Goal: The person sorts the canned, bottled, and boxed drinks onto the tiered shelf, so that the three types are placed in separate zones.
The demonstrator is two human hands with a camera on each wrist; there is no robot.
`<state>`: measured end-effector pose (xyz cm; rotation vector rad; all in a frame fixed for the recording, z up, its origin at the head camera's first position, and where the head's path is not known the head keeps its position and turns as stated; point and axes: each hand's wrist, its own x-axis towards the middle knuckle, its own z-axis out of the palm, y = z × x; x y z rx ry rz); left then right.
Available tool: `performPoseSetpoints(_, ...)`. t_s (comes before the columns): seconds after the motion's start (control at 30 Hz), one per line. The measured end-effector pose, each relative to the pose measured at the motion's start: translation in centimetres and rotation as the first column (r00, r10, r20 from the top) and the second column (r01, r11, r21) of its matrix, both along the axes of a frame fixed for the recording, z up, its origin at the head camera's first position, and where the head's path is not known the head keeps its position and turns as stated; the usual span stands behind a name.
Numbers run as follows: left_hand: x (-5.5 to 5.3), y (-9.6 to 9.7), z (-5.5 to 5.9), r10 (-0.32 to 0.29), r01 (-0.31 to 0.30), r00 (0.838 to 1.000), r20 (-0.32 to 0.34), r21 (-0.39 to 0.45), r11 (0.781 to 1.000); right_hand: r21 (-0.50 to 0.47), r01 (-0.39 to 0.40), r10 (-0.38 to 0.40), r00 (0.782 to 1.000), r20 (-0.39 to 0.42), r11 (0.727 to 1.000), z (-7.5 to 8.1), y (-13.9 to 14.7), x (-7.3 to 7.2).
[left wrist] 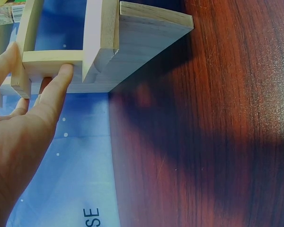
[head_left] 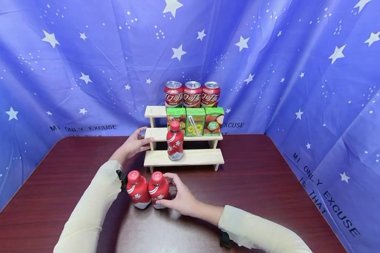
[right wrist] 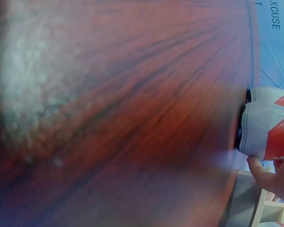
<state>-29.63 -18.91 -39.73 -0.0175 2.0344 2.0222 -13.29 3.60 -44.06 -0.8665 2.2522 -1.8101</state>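
Note:
My right hand [head_left: 182,198] grips a red drink bottle [head_left: 158,191], thumb in front and fingers behind it. A matching red bottle [head_left: 138,191] stands upright just left of it. In the right wrist view, a thumb [right wrist: 260,175] touches the lower part of a bottle [right wrist: 274,135]. At the stepped wooden shelf [head_left: 199,157], my left hand [head_left: 133,142] holds the left end of the middle tier; the left wrist view has its fingertips against the wood [left wrist: 52,56]. A third red bottle [head_left: 175,144] stands upright on the lowest tier, left of its middle.
Three green-topped drink cartons [head_left: 195,123] line the middle tier. Three red cola cans [head_left: 192,94] stand along the top tier. The shelf is on a dark red wood-grain table [head_left: 256,186], with a blue star-printed curtain [head_left: 114,70] behind and at the sides.

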Motion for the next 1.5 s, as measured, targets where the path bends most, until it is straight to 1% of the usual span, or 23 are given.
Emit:
performPoseSetpoints(0.27, 0.0, 0.1, 0.1, 0.000, 0.000, 1.000, 0.009, 0.018, 1.000, 0.003, 0.030, -0.030, 0.999, -0.026, 1.000, 0.0, 0.5, -0.2)
performPoseSetpoints(0.5, 0.3, 0.1, 0.2, -0.003, 0.003, 1.000, 0.004, 0.014, 1.000, -0.007, 0.063, -0.063, 0.998, 0.020, 0.998, 0.9, 1.2, -0.7)
performPoseSetpoints(0.57, 0.3, 0.1, 0.2, -0.002, 0.002, 1.000, 0.000, 0.011, 1.000, -0.014, 0.065, -0.065, 0.997, 0.030, 0.998, 1.4, 1.4, -0.8)
performPoseSetpoints(0.8, 0.2, 0.1, 0.2, -0.008, 0.008, 1.000, -0.014, 0.013, 1.000, -0.008, 0.109, -0.109, 0.994, 0.027, 0.994, 4.5, 2.6, -0.4)
performPoseSetpoints(1.0, 0.2, -0.1, 0.0, -0.016, 0.016, 1.000, -0.016, 0.002, 1.000, -0.005, 0.164, -0.164, 0.985, 0.047, 0.986, 5.2, 3.4, -0.9)
performPoseSetpoints(1.1, 0.1, -0.2, -0.1, -0.017, 0.017, 1.000, -0.018, -0.002, 1.000, -0.015, 0.179, -0.179, 0.983, 0.045, 0.984, 5.5, 3.8, -1.1)
performPoseSetpoints(1.27, 0.2, -0.1, 0.0, -0.019, 0.020, 1.000, -0.022, 0.012, 1.000, -0.017, 0.221, -0.220, 0.974, 0.044, 0.975, 5.5, 4.4, -1.8)
performPoseSetpoints(1.33, 0.2, -0.1, 0.0, -0.021, 0.021, 1.000, -0.020, 0.020, 1.000, -0.013, 0.243, -0.243, 0.970, 0.021, 0.970, 4.8, 4.7, -2.4)
performPoseSetpoints(1.37, 0.2, -0.1, 0.0, -0.023, 0.023, 1.000, -0.019, 0.023, 0.999, -0.009, 0.255, -0.255, 0.967, 0.025, 0.967, 4.7, 4.8, -2.5)
performPoseSetpoints(1.5, 0.2, -0.1, 0.0, -0.021, 0.022, 1.000, -0.016, 0.026, 0.999, -0.008, 0.283, -0.283, 0.959, -0.015, 0.959, 3.7, 5.5, -3.8)
